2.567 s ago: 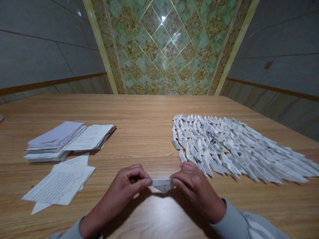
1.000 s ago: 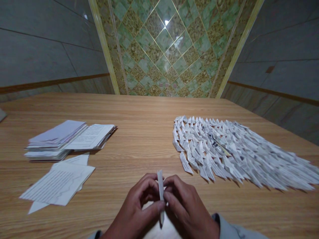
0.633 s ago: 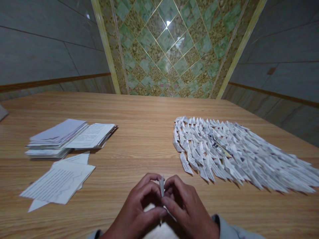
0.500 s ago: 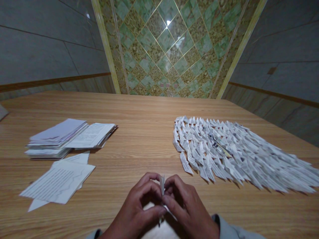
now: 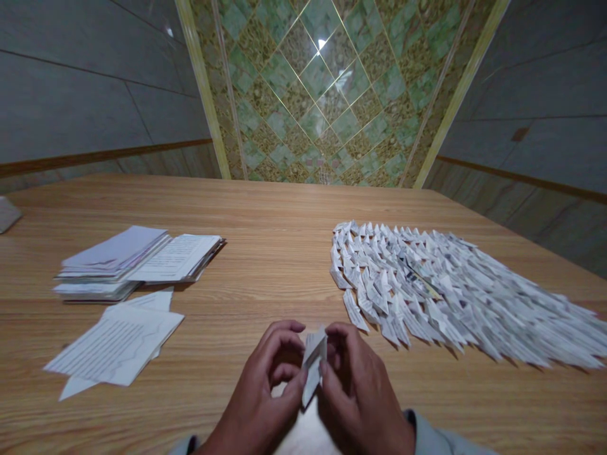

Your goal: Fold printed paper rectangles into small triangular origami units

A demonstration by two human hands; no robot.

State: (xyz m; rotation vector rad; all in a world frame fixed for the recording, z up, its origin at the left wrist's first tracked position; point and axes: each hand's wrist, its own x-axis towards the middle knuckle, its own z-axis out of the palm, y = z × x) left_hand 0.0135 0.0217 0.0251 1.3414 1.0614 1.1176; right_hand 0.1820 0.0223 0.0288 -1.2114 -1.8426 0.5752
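A small folded paper boat [image 5: 313,370] with printed text is held up between my hands, close to the table's near edge. My left hand [image 5: 260,385] is curled around its left side, thumb against the lower edge. On the other side my right hand [image 5: 363,385] pinches the right edge between thumb and fingers. Some of the right fingers are hidden behind the hand and the paper. Many similar folded paper boats [image 5: 403,272] lie in packed rows on the right. Loose printed sheets [image 5: 114,341] lie at the left.
Behind the loose sheets stand stacks of cut paper [image 5: 118,249]. A pale object [image 5: 8,213] is cut off at the far left edge. The wooden table [image 5: 265,253] runs back to a green tiled wall [image 5: 317,114], with grey walls on both sides.
The paper boat has turned from edge-on to show its broad folded face. My left fingers have loosened and moved slightly off its upper part.
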